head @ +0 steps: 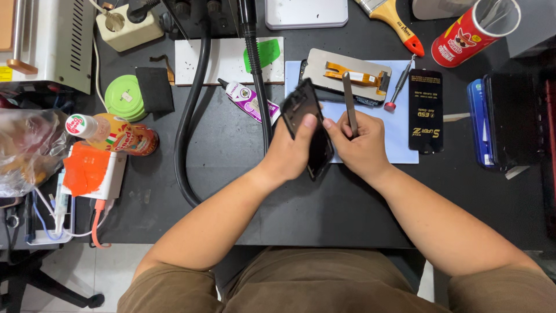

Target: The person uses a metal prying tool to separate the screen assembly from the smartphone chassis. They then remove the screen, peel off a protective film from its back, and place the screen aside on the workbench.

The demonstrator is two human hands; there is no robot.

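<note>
Left hand (289,153) clamped on black phone frame (308,124), tilted, mid-table before blue mat (399,139). Right hand (362,145) at 3 o'clock pinching grey pry tool (350,101). Frame likely light, stiff, fragile, slippery; best gripped by edges. Screwdriver (398,86) at 1 o'clock.

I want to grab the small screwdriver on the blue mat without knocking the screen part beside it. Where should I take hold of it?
Grip the screwdriver by its dark shaft near the red-capped end, coming from the right side, probably. It lies slanted on the blue mat, its upper end close to the screen part, while the red end points toward bare mat.
</note>
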